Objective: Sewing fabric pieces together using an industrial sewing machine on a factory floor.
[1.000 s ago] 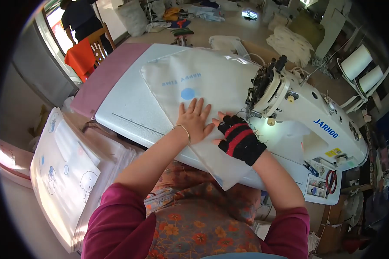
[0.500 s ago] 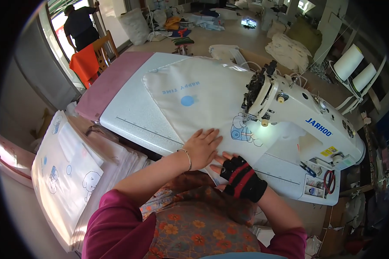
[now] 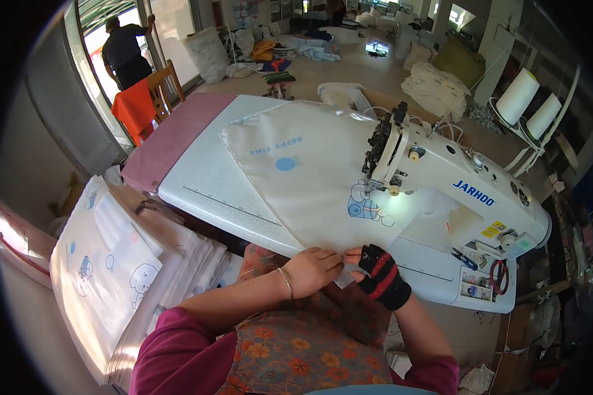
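Here both hands pinch the near corner of the white printed fabric panel (image 3: 310,178): left hand (image 3: 314,268) bare, right hand (image 3: 380,270) gloved, fingers closed on the edge; panel lies flat across the surface (image 3: 204,191) under the sewing machine (image 3: 454,191), so it feeds straight

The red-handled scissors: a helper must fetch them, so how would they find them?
Start at the white sewing machine. On the table beneath its right end sits a small tray. The scissors lie there, the only red-handled tool.

Needle hidden behind sewing machine (image 3: 441,178) head
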Demonstrator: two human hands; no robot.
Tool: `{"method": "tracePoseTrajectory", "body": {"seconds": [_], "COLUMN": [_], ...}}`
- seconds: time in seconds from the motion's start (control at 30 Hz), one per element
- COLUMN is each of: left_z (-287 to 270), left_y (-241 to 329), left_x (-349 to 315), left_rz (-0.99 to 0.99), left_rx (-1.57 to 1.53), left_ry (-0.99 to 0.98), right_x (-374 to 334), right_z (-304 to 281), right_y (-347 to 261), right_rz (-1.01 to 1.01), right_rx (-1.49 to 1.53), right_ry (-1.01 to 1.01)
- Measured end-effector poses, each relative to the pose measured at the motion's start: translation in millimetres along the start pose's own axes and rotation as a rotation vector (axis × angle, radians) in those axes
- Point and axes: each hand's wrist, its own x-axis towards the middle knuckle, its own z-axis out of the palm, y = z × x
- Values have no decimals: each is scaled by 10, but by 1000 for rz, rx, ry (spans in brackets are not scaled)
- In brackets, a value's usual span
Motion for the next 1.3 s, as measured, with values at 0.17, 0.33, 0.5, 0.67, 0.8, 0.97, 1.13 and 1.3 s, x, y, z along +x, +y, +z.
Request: {"method": "tracePoseTrajectory", "body": {"seconds": [0.17,0.33,0.5,0.67,0.8,0.97,1.13,1.3], "left_z": [24,23,-2,-58,-44,-35,-130,-48], "left_y": [19,30,14,3,7,24,22,30], "left_x": [-23,-33,-34,-38,-32,8,-72,33], "left_rz": [12,13,4,6,0,-4,-70,-43], "left_rx": [-44,-72,-100,-115,-136,-118,-104,-153], "left_ry": [18,39,10,-2,8,1,57,76], "right_x": [16,38,48,36,29,25,112,-24], "right_z": [18,11,10,24,7,-16,13,-43], "right_y": [2,-20,-36,-22,-28,-33,-72,-29], "right_rz": [14,-13,-13,-16,-24,-34,-53,-67], "right_rx": [28,20,20,9,-6,-49,-99,-175], "right_ry": [33,55,58,83,85,103,12,-81]}}
